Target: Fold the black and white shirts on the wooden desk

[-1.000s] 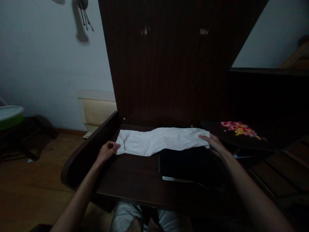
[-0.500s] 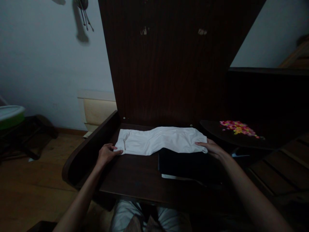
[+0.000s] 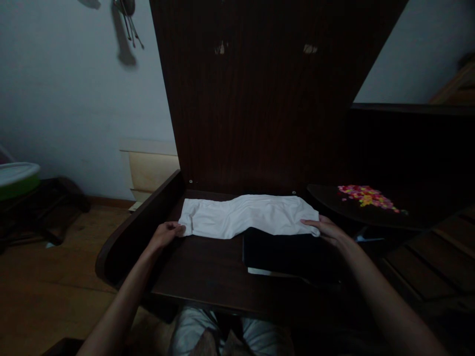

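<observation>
While a dark upright panel [image 3: 260, 109] rises along the far edge of the desk [image 3: 200, 277], a long white cloth [image 3: 241, 215] lies stretched sideways before it, from just inside the left rail [image 3: 135, 230] toward the right, closer to the far edge than the near one. Its right half rides over a dark bundle [image 3: 285, 254], which reaches nearer the front edge and shows a pale strip [image 3: 272, 272] beneath. That step in height is where I judge trouble could start: if I pull unevenly, the cloth could skew or drag the bundle along, and too little tension could leave the middle creased. My arms [image 3: 124, 291] reach forward and spread apart. My left hand [image 3: 166, 234] pinches the cloth's near left corner, back of the hand up; my right hand [image 3: 328, 228] grasps the right end, thumb over the top, the other fingers mostly hidden. Beyond it, small bright bits [image 3: 369, 199] lie scattered on a dark surface [image 3: 330, 202].
</observation>
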{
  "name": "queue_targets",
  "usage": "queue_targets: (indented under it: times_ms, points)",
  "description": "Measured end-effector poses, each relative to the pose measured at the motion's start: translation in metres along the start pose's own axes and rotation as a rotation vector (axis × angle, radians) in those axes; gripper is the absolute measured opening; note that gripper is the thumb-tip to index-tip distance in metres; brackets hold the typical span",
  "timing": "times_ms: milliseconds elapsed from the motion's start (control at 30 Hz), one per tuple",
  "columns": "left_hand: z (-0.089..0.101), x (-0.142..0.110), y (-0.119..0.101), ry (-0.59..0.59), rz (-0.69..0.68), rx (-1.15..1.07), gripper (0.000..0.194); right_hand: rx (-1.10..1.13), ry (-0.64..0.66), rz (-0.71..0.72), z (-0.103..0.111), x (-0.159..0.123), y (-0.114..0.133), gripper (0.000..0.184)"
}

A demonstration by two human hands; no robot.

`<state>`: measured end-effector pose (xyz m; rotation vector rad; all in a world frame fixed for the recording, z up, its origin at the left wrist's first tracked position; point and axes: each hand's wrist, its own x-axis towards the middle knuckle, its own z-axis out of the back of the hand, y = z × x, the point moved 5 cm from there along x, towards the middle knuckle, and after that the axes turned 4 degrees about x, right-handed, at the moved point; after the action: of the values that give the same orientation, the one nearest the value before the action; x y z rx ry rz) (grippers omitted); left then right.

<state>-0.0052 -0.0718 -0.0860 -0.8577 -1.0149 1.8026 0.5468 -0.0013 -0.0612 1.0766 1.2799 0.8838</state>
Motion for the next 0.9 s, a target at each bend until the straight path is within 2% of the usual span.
queue_targets:
  times_ms: [133,333,533,633,733,900]
  points:
    - [0.01,-0.004,-0.001,0.002,0.005,-0.051,0.045,0.0,0.0,0.012,0.004,0.002,0.0,0.032]
    - [0.03,-0.008,0.005,-0.189,-0.073,0.051,0.051,-0.014,0.027,-0.014,0.005,0.005,-0.004,0.03]
    - [0.024,-0.021,-0.001,-0.122,-0.076,0.326,0.048,-0.012,-0.009,-0.029,0.006,0.006,-0.005,0.031]
    - [0.02,-0.027,-0.004,-0.127,-0.097,0.41,0.039,-0.001,-0.019,-0.033,0.005,0.005,-0.005,0.028]
    - [0.018,-0.028,-0.006,-0.167,-0.149,0.423,0.032,-0.001,-0.014,-0.026,0.003,0.003,-0.005,0.026]
    - [0.023,-0.027,-0.007,-0.255,-0.272,0.274,0.037,0.013,-0.024,-0.001,0.005,0.005,-0.004,0.026]
